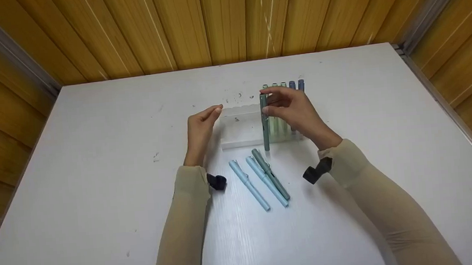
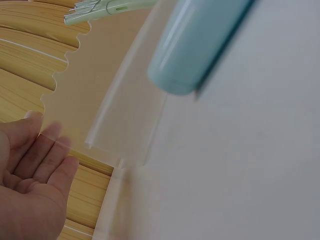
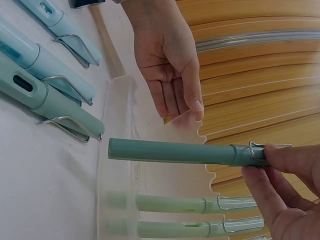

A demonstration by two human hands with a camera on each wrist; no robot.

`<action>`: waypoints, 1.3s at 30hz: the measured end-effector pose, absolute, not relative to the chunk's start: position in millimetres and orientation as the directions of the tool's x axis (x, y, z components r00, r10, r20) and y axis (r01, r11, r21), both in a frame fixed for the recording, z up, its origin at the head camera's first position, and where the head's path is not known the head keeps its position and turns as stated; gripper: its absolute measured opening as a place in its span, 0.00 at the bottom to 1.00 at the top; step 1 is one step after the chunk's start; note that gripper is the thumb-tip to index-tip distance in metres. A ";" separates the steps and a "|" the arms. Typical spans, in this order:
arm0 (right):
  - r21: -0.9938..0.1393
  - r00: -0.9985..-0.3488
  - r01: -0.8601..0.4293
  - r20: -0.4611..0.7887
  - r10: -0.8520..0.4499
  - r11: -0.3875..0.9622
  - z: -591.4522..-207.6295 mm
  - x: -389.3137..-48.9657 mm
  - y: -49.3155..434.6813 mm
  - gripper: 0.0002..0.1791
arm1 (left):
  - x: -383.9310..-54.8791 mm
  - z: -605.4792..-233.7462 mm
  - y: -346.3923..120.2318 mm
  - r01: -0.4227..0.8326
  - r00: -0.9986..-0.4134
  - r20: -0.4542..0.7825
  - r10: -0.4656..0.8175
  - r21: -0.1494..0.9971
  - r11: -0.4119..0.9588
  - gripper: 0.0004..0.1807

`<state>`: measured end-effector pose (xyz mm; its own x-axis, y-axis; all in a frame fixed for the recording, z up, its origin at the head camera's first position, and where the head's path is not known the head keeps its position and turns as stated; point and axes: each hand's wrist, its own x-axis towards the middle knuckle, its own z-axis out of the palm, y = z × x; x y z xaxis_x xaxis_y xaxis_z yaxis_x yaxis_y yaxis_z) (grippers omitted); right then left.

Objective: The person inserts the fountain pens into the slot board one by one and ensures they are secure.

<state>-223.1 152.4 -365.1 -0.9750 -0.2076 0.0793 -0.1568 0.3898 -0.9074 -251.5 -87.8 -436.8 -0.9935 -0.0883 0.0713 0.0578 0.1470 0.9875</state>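
My right hand (image 1: 297,108) pinches a dark green pen (image 3: 172,151) by its clipped cap end, between thumb and fingers. In the head view the pen is upright, in front of the frosted pen rack (image 1: 240,129). My left hand (image 1: 200,131) grips the rack's scalloped upper left corner between thumb and fingers. Several light green pens (image 3: 172,203) lie in the rack's notches, with blue pens (image 1: 301,85) beside them at the right end. In front of the rack, on the table, lie a light blue pen (image 1: 249,185), a second light blue pen (image 1: 260,172) and another dark green pen (image 1: 277,183).
The white table (image 1: 109,180) carries small dark marks. Yellow wood-like panels (image 1: 227,23) stand behind it and at both sides. Black wrist cameras (image 1: 217,181) sit on both sleeves, close above the table.
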 end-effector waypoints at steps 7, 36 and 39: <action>-0.907 -0.979 -0.178 0.122 -0.164 0.383 -364.0 -224.8 148.7 0.23 | -252.1 -436.1 -88.8 0.063 -0.994 0.074 -0.084 0.990 0.129 0.16; -0.914 -0.970 -0.243 0.222 -0.101 0.326 -379.7 -236.1 139.7 0.23 | -251.6 -435.0 -89.6 0.036 -0.995 0.048 -0.086 0.990 0.135 0.16; -0.907 -0.970 -0.240 0.213 -0.112 0.347 -381.5 -236.1 139.0 0.23 | -251.5 -435.4 -89.2 0.036 -0.995 0.049 -0.091 0.989 0.142 0.15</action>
<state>-236.1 139.0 -381.5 -0.9705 -0.1124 0.2134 -0.2395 0.3471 -0.9067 -251.5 -89.2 -435.4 -0.9946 -0.0914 0.0489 0.0356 0.1421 0.9892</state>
